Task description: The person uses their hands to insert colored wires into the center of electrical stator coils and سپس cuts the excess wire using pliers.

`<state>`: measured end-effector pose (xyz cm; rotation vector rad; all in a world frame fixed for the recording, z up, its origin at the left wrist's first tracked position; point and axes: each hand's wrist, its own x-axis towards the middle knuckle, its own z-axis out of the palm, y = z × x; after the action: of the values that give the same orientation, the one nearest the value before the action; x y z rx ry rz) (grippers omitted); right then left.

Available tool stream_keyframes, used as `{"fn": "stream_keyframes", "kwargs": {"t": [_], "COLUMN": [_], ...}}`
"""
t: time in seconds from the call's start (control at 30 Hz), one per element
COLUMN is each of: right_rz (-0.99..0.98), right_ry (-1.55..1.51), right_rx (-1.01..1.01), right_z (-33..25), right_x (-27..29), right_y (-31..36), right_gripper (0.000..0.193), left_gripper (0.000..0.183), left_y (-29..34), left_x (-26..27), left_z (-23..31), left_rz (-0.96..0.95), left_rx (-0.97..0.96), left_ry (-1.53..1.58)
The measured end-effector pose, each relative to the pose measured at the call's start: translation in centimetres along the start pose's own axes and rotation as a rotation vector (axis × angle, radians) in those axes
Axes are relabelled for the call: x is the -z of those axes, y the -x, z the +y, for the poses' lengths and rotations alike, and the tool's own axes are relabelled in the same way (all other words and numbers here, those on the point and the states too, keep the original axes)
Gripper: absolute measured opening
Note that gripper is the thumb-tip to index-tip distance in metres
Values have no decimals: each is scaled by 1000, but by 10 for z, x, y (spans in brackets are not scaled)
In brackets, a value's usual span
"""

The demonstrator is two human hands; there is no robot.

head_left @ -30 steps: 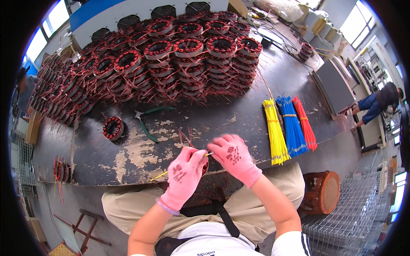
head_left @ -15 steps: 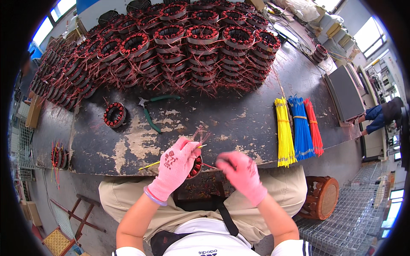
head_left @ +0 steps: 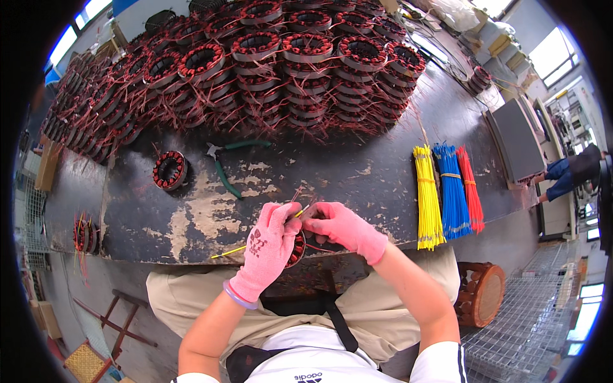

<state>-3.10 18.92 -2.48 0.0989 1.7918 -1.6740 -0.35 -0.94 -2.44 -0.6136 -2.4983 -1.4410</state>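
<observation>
My left hand point(head_left: 265, 246), in a pink glove, is closed around a wound motor stator point(head_left: 297, 251) with red coils, at the table's front edge. The same hand pinches a yellow wire point(head_left: 228, 252) whose tail sticks out to the left and whose other end shows between the fingers. Thin reddish lead wires point(head_left: 297, 193) rise above the fingertips. My right hand point(head_left: 345, 231), gloved alike, meets the left one with its fingertips pinched at the leads by the yellow wire's end. What exactly lies between those fingers is partly hidden.
Stacked stators point(head_left: 308, 50) fill the table's far side. A single stator point(head_left: 170, 171) and green-handled pliers point(head_left: 221, 172) lie nearer. Yellow point(head_left: 428, 198), blue point(head_left: 452, 191) and red wire bundles point(head_left: 470, 191) lie right. A wooden stool point(head_left: 488, 295) stands right; another person point(head_left: 562, 175) is farther off.
My right hand has moved left, and its fingers now meet my left hand at the leads. The yellow wire's end has shifted slightly, and my left hand still grips the stator.
</observation>
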Motion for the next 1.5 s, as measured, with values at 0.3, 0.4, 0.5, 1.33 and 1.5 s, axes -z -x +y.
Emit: {"fn": "stream_keyframes", "kwargs": {"t": [0.3,0.4,0.5,1.33,1.5], "right_rz": [566,656,607,268,300], "right_ry": [373,637,637,3,176], "right_rx": [463,642,706,251,277], "right_z": [28,25,18,9,4], "right_x": [-37,-33,-27,-9,-9], "right_y": [57,61,59,58,57], "right_gripper": [14,20,22,16,14], "left_gripper": [27,26,24,18,16], "left_y": [2,0,-3,-2,-3], "left_x": [4,6,7,3,-1], "left_z": [-4,-1,7,19,20], "left_rz": [-150,-187,-209,-210,-182], "left_rx": [-95,-110,-147,-77,-94], "left_ry": [-68,-92,-161,-203,-193]}}
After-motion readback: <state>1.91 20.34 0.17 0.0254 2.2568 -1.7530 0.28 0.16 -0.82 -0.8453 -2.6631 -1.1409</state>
